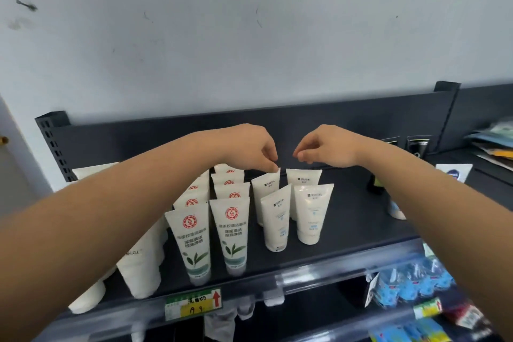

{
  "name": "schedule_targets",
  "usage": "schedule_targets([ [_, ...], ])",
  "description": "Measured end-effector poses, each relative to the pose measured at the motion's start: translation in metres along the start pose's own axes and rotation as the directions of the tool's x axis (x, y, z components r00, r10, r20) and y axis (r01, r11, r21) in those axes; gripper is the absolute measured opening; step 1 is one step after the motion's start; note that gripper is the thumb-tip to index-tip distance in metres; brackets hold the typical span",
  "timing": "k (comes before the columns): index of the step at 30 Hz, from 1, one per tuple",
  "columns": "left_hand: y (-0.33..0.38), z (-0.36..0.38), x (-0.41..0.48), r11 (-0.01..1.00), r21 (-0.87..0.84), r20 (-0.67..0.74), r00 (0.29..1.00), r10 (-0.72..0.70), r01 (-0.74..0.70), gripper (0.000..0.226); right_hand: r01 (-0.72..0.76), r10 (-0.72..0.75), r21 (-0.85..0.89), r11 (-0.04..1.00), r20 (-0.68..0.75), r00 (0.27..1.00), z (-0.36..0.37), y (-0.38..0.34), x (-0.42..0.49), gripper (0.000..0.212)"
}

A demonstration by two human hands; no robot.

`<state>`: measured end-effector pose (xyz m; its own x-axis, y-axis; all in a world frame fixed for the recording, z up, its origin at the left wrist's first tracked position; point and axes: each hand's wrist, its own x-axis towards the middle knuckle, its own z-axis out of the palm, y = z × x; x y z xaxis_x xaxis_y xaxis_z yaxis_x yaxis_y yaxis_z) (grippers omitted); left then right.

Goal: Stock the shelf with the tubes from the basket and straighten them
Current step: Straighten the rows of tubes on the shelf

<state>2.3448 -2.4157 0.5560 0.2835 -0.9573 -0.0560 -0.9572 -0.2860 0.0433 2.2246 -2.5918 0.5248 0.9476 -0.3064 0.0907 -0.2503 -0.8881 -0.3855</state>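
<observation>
Centre frame, the rear white tube stands on the dark shelf among three matching tubes, with green-leaf tubes in rows just left. The left hand pinches its top edge, while the right hand hovers alongside, fingers curled on nothing.

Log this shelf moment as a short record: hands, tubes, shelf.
left hand: pinches the top edge of the rear-left plain tube
right hand: above the rear-right plain tube, fingers curled, nothing seen in them
plain tubes: four, in two rows of two, caps down; the front-left plain tube leans
green-leaf tubes: two columns left of the plain ones, caps down
shelf: dark, with a price tag on the front rail
basket: not in view
</observation>
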Motion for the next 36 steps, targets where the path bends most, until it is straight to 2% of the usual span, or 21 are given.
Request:
schedule_targets([
  [3,0.027,0.010,0.011,0.994,0.090,0.092,0.993,-0.077,0.068,0.042,0.023,-0.019,-0.025,0.999,0.162,0.987,-0.004,0.016,-0.014,0.018],
  [5,0.041,0.019,0.021,0.980,0.160,0.165,0.975,-0.148,0.122,0.045,0.056,-0.022,-0.119,0.991,0.269,0.963,0.002,0.027,-0.021,0.023],
  [7,0.052,0.026,0.031,0.964,0.199,0.240,0.945,-0.221,0.175,0.036,0.110,-0.045,-0.211,0.971,0.293,0.955,0.012,0.037,-0.024,0.027],
  [9,0.058,0.033,0.038,0.948,0.231,0.263,0.924,-0.276,0.217,0.026,0.166,-0.110,-0.226,0.960,0.239,0.965,0.022,0.046,-0.025,0.027],
  [13,0.068,0.045,0.043,0.927,0.247,0.184,0.925,-0.332,0.283,0.018,0.160,-0.152,-0.058,0.985,0.129,0.980,0.038,0.065,-0.031,0.030],
  [16,0.075,0.053,0.044,0.918,0.196,0.111,0.922,-0.371,0.346,0.018,0.173,-0.175,0.045,0.984,0.060,0.983,0.044,0.074,-0.035,0.029],
  [22,0.082,0.069,0.032,0.909,0.038,0.025,0.909,-0.417,0.416,0.017,0.208,-0.210,0.037,0.977,0.076,0.975,0.045,0.075,-0.039,0.031],
  [25,0.078,0.072,0.022,0.905,-0.044,0.027,0.906,-0.421,0.422,0.016,0.200,-0.203,0.040,0.979,0.089,0.975,0.043,0.079,-0.045,0.029],
  [36,0.087,0.086,0.005,0.916,-0.138,-0.043,0.921,-0.387,0.378,0.019,0.171,-0.178,0.071,0.983,0.110,0.978,0.039,0.083,-0.068,0.033],
])
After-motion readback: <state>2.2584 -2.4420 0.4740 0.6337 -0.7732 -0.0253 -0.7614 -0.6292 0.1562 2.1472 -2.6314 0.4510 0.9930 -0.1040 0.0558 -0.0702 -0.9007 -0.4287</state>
